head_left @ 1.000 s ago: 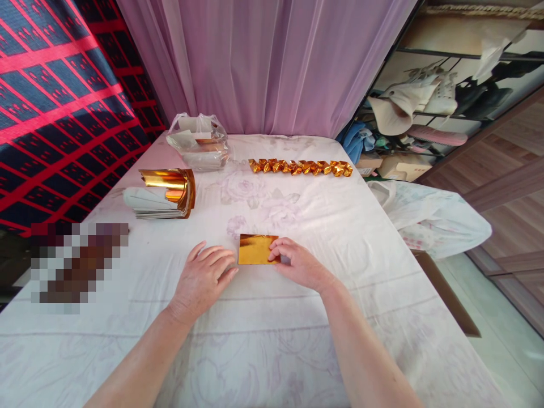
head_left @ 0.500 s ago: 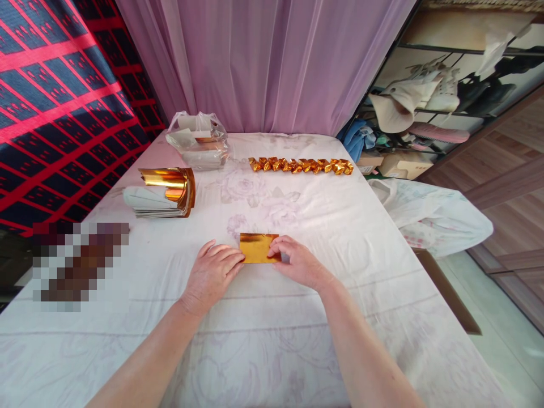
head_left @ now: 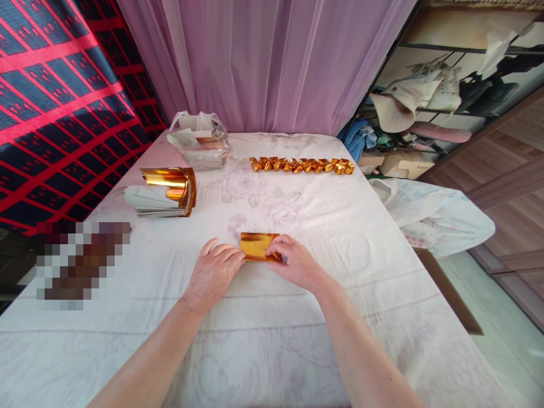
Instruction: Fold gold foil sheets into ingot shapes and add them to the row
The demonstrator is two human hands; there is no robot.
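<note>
Head view: shiny, flat gold foil sheet (head_left: 257, 245).

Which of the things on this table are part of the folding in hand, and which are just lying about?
In hand: gold sheet, left hand, right hand, gold paper stack, row of folded gold pieces.
Lying about: plastic bag, white bag, hat.

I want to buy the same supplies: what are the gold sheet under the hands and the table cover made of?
Gold sheet: probably foil-faced paper, mirror-glossy, holding a crisp flat fold. Table cover: seemingly thin woven fabric, matte white with a faint floral print and soft wrinkles.
</note>
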